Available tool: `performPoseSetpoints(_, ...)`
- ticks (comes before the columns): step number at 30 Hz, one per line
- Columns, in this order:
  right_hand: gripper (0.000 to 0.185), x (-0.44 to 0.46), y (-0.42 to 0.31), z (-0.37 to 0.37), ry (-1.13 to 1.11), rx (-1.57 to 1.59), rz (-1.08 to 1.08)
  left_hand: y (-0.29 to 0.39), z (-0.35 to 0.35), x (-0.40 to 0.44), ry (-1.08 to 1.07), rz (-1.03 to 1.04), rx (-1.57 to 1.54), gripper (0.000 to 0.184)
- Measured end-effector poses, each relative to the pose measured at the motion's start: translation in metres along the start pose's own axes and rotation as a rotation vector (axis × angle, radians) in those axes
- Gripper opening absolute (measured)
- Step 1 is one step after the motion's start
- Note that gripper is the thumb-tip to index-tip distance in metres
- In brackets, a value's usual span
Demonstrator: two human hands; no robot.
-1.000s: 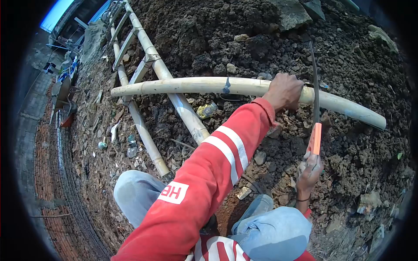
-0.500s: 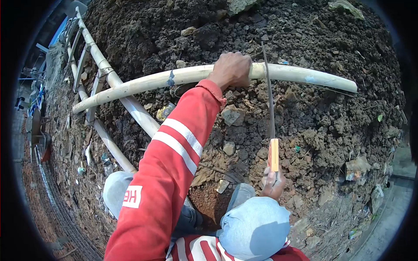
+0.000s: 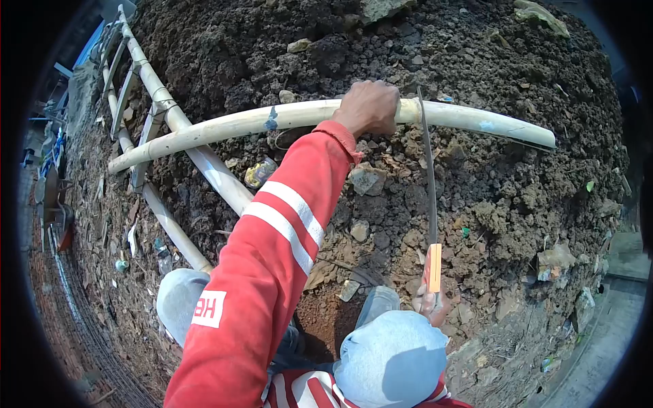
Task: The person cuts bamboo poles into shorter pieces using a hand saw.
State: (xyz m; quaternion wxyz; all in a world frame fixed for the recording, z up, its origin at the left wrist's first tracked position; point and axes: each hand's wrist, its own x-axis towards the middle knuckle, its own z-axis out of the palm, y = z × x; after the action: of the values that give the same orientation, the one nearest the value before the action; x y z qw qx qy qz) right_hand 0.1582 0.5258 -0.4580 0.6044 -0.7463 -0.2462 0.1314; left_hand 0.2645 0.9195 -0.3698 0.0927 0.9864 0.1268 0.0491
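A long pale bamboo pole point(image 3: 224, 126) lies slightly bowed across the view. My left hand point(image 3: 369, 107) is wrapped over its middle from above, knuckles up. Down by my right knee, my right hand point(image 3: 431, 304) grips a handsaw point(image 3: 431, 187) by its orange and red handle. The narrow blade points away from me and crosses the pole just right of my left hand, its tip ending near the pole's far edge. Most of my right hand's fingers are partly hidden behind the handle.
A bamboo ladder point(image 3: 214, 173) slants at the left, and the pole's left end lies across it. Dark clumpy soil point(image 3: 490, 183) with stones surrounds the pole. My knees point(image 3: 391, 350) are bent in front. At the right edge runs a grey concrete strip point(image 3: 605, 340).
My right hand has drawn the saw back toward me, so the tip that stuck out well beyond the pole is now close to it. My left hand stays clamped on the pole.
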Motion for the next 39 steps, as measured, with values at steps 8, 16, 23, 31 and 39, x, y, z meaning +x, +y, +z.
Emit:
performPoseSetpoints(8,0.037,0.195,-0.039,0.063,-0.061,0.026,-0.033,0.015,-0.008,-0.008,-0.078,-0.050,-0.011,0.028)
performPoseSetpoints(16,0.048,0.035,-0.018,0.012,0.005,-0.032,0.132,0.015,-0.005,-0.004,-0.087,-0.076,-0.010,0.027)
performPoseSetpoints(23,0.038,0.107,-0.034,0.040,-0.078,0.056,0.066,-0.004,-0.014,0.006,-0.206,-0.059,0.013,0.028)
performPoseSetpoints(31,0.030,0.122,-0.029,0.048,-0.015,0.098,0.073,0.019,-0.003,-0.009,-0.098,-0.073,0.030,0.028)
performPoseSetpoints(39,0.037,0.015,-0.017,0.002,-0.015,0.015,-0.039,-0.006,-0.006,0.004,-0.181,-0.047,-0.011,0.028)
